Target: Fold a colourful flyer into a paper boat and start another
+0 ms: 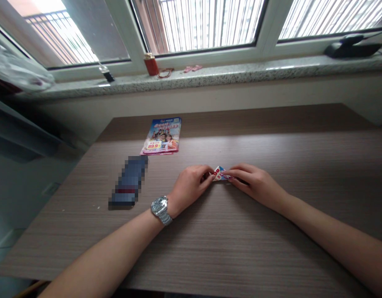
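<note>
A small piece of folded printed paper (219,173), coloured red, white and blue, lies on the wooden table between my two hands. My left hand (192,184), with a silver watch on its wrist, pinches the paper's left end between thumb and fingers. At the right end, the thumb and fingers of my right hand (256,182) close on the paper. My fingertips cover both ends of it.
A stack of colourful flyers (162,135) lies at the back left of the table (191,256). Nearer me is a pixelated dark flat object (127,182). On the granite windowsill (228,78) stand a red container (151,65) and a black device (352,47).
</note>
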The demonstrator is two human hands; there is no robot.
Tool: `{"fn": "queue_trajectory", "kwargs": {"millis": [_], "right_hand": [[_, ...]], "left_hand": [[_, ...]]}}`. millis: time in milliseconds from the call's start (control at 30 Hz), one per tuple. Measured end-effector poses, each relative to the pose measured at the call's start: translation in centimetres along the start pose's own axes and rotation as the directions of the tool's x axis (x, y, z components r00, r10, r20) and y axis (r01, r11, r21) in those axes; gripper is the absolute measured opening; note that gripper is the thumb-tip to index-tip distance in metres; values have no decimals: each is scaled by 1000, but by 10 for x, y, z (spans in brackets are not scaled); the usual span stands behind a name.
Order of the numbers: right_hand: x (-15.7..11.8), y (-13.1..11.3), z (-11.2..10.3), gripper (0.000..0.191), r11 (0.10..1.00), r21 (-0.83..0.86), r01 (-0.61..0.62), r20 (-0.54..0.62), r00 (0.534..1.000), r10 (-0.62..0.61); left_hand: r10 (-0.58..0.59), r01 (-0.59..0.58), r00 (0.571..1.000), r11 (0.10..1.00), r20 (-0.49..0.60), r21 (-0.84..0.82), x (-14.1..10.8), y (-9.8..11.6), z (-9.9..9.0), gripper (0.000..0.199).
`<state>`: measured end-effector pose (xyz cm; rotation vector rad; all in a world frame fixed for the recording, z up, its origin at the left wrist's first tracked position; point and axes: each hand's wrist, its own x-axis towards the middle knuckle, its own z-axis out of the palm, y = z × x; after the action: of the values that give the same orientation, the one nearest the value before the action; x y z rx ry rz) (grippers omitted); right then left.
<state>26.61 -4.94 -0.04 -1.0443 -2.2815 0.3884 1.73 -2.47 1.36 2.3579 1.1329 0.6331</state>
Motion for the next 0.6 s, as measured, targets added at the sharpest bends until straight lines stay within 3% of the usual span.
{"fn": "queue_trajectory", "kwargs": {"millis": [300,600], "right_hand": [[3,-3,1,32,994,-95,50,8,999,-49],[2,-1,3,29,999,-39,21,3,1000,-21]], "left_hand": [[-2,4,999,999,-38,49,0,-2,2,17],[109,-106,994,984,-18,143,0,-4,4,25]]}}
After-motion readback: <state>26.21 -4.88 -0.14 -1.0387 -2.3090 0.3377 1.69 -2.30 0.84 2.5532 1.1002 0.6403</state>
